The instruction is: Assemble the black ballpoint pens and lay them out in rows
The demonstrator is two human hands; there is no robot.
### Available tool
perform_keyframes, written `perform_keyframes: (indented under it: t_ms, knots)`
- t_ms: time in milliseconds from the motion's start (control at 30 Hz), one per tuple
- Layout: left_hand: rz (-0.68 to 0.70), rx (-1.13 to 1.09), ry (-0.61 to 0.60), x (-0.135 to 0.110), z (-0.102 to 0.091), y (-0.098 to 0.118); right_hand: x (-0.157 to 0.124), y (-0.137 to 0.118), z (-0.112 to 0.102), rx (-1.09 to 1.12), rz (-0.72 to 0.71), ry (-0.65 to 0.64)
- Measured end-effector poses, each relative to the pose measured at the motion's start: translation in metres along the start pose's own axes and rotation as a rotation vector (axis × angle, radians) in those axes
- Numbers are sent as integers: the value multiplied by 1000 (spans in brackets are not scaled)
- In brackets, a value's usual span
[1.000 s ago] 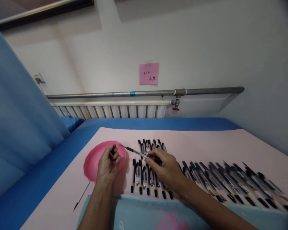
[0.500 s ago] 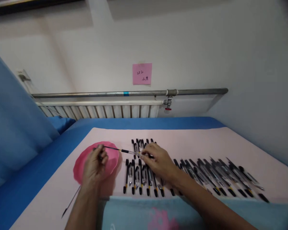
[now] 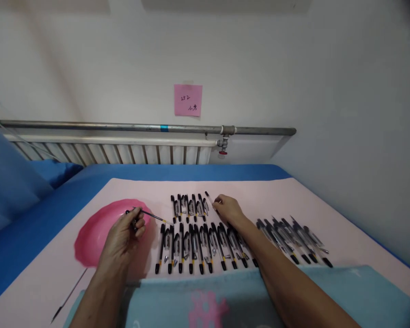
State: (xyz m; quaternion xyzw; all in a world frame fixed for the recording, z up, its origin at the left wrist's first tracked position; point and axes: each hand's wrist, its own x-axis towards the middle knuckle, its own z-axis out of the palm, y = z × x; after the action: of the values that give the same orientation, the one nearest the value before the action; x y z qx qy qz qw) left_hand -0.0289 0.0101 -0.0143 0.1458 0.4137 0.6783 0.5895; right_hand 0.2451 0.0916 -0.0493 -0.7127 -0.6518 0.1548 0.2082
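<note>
My left hand is closed around a thin pen refill in front of the pink bowl; the refill's tip points right, toward the pens. Something small and dark also shows in those fingers, too hidden to name. Beyond the front row, my right hand pinches a pen barrel with a black end, low over the pink surface. Left of it lies a short back row of pen parts. A longer front row of pen parts holds black-ended barrels, caps and small metal tips; my right forearm covers part of it.
The scalloped pink bowl stands at the left, with a loose refill lying in front of it. More pen parts lie right of my right forearm. A light blue cloth runs along the near edge. Behind are a radiator and pipe.
My hands have moved apart. The refill has come out of the barrel and stays in my left hand, while my right hand has carried the barrel to the back row's right end. The view has shifted right.
</note>
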Motion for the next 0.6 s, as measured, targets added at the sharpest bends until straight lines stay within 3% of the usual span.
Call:
perform_keyframes:
  t_ms: [600]
  knots:
    - [4,27,-11,-2,1,1,-9,-6,5,-55,-61,-92]
